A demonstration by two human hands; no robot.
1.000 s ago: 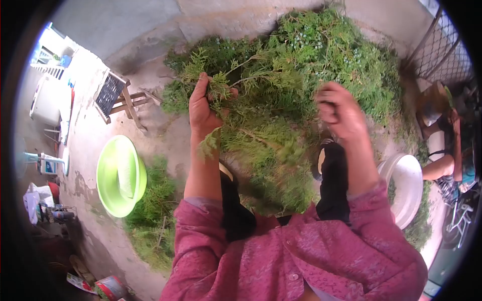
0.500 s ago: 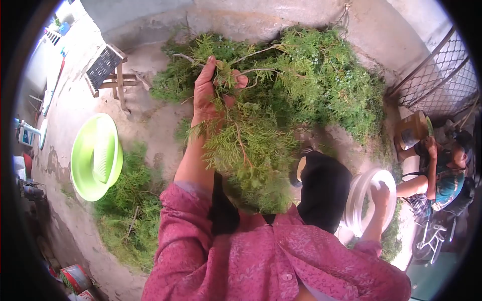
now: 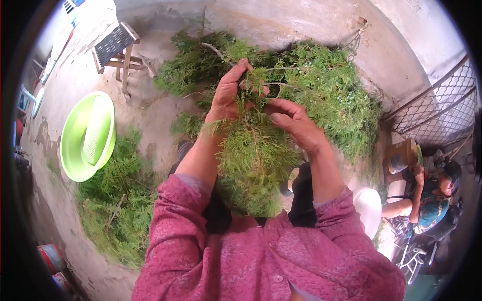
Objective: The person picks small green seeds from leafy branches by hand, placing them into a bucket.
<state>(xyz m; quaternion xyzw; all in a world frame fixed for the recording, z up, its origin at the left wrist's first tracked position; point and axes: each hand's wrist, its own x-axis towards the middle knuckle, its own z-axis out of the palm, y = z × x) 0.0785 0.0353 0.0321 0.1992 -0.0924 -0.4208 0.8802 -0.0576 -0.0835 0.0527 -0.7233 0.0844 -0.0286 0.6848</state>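
Note:
My left hand is closed around a leafy evergreen branch, its flat green sprays hanging over my lap. My right hand meets the same branch from the right, thumb and fingers drawn together at its foliage; the exact pinch point is partly hidden. Behind both hands lies a big heap of cut evergreen branches, some bearing small bluish cones. To the right of my knee stands a white bucket, partly covered by my sleeve.
A lime-green basin sits at left, beside a second pile of greenery. A woven-top stool stands behind it. At right another person sits near a yellowish bucket and a wire-mesh panel. A wall closes the back.
My right hand has come out of the white bucket and up to the branch. My left hand still holds the branch. The view has shifted slightly.

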